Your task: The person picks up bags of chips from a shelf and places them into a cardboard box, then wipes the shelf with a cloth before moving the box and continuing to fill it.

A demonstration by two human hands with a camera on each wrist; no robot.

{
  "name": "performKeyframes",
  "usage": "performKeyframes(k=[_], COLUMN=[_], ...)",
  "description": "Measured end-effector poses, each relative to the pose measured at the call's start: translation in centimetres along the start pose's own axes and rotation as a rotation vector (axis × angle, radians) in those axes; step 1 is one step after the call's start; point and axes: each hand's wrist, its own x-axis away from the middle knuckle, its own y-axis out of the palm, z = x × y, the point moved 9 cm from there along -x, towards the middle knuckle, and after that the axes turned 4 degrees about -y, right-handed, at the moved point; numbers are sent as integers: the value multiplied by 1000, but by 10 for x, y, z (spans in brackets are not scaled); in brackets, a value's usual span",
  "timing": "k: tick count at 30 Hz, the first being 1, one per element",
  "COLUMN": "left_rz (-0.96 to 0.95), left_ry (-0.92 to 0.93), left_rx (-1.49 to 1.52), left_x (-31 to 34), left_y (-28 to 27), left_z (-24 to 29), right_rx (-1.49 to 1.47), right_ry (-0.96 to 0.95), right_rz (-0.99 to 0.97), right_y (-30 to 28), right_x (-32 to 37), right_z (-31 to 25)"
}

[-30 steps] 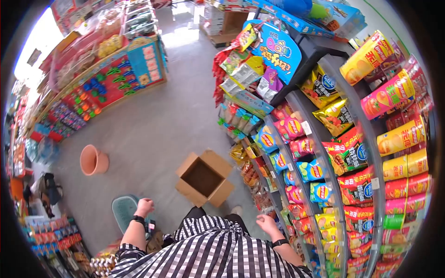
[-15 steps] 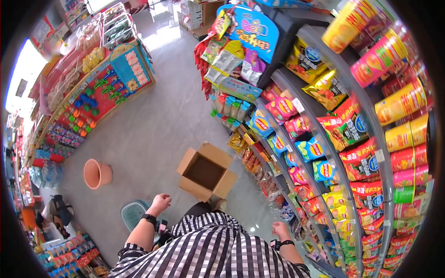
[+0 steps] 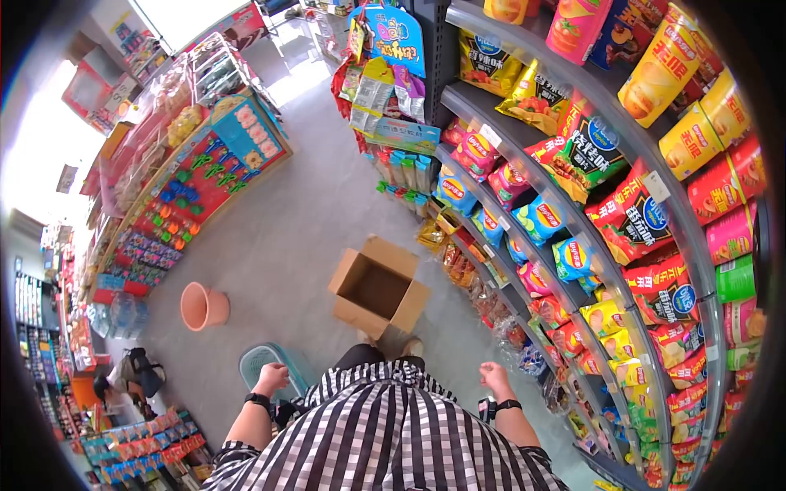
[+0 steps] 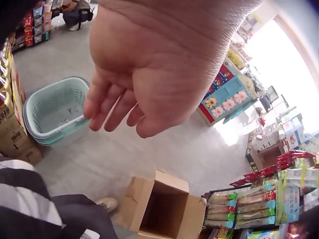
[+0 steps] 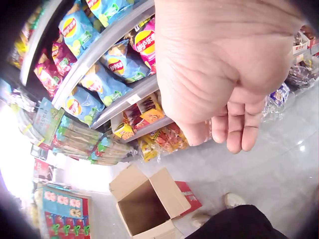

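Observation:
My left hand (image 3: 271, 379) hangs in the air at the left of my body, its fingers loosely bent and holding nothing. In the left wrist view, the fingers (image 4: 112, 107) overlap the edge of a pale green plastic basket (image 4: 31, 117) on the floor. My right hand (image 3: 494, 376) is raised on the other side, near the snack shelves, with nothing in its relaxed fingers (image 5: 234, 129). On the floor ahead of my feet stands a cardboard box (image 3: 348, 309), flaps spread, its inside bare. Both hands are apart from it.
Shelves of chip bags (image 3: 544, 219) and chip canisters (image 3: 663, 74) curve along the right. A pink bucket (image 3: 205, 307) stands on the floor at left, before a low display counter (image 3: 246, 155). Farther left, a person (image 3: 135, 380) bends near shelves.
The head view has shifted, so the box and bucket appear farther right and the shelves larger. Both hands stay raised and hold nothing throughout.

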Motion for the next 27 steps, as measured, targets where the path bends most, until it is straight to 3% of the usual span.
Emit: performKeyframes(k=[6,12,17,23,27], left_rz=[-1,46,5,-81,-98], left_ry=[159,245,200,90,144], left_rx=[-202,-228,-276,-310,-375], left_x=[24,51,23,-31,-56], left_y=[32,37,34,28,40], left_z=[47,86,52,31,77], right_rx=[-80,-106,-166,-208,-218], right_ry=[51,129,109,-5,45], right_rz=[77,112,79,125,207], right_y=[-47,-45,-16,-16,-27], right_x=[4,8,3,25,51], right_z=[40,69,65,22,37])
